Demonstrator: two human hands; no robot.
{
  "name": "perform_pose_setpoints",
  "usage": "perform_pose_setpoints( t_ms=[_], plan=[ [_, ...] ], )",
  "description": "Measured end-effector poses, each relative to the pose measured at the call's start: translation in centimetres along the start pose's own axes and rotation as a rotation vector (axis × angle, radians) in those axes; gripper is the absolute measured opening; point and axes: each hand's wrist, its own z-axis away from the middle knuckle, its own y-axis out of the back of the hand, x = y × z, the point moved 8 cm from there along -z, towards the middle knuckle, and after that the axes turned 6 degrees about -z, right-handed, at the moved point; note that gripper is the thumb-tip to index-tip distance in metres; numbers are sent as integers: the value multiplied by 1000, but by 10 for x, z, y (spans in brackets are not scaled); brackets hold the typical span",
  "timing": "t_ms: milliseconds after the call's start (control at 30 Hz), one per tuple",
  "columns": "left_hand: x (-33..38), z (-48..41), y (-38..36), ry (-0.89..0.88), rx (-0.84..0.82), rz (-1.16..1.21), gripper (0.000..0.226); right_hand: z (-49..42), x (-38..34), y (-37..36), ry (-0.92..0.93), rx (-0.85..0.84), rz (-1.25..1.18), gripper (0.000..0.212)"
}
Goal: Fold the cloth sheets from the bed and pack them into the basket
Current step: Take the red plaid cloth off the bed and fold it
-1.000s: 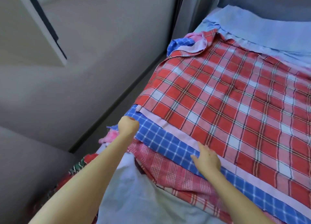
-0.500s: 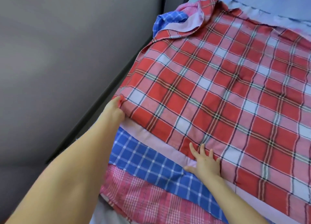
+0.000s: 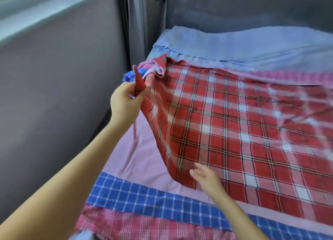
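Corner of red plaid sheet (image 3: 234, 131) in left hand (image 3: 124, 102) pinch

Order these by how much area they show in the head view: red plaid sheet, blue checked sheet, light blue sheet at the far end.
1. Red plaid sheet, clearly largest.
2 and 3. Light blue sheet and blue checked sheet look alike in visible area; the checked one is nearer and partly covered, so I leave them unranked.

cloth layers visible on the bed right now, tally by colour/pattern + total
Red plaid sheet, corner pinched by the left hand: 1
Plain lilac sheet: 1
Blue check sheet: 1
Pink-red fine check sheet: 1
Light blue plain sheet: 1
Total: 5, counting distinct patterns only; more may be hidden beneath.
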Motion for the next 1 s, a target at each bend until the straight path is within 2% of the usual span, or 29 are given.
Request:
perform_pose_setpoints(
  t_ms=[33,133,267,400,500,667,767,867,1000],
  plan=[
    [35,8,-5,-70,-19,-43,20,26,-11,26,-4,46,-115,39],
    [104,38,-30,-97,-136,32,17,92,-26,96,-1,157,-308,16],
    [178,86,-72,-105,-252,70,16,169,-5,189,-5,316,-319,12],
    [241,132,-109,-228,-278,-76,29,248,36,266,-43,451,-345,10],
    [280,176,-134,-273,-304,-74,18,297,76,315,-87,495,-408,9],
    [349,282,-199,-440,-365,-191,18,363,158,420,-115,542,-429,13],
    [385,336,-241,-468,-381,-252,12,391,190,480,-101,554,-423,11],
    [420,411,-313,-482,-377,-313,21,426,239,564,-95,547,-424,16],
    [463,491,-386,-468,-429,-310,24,456,291,641,-110,572,-430,13]
  ],
)
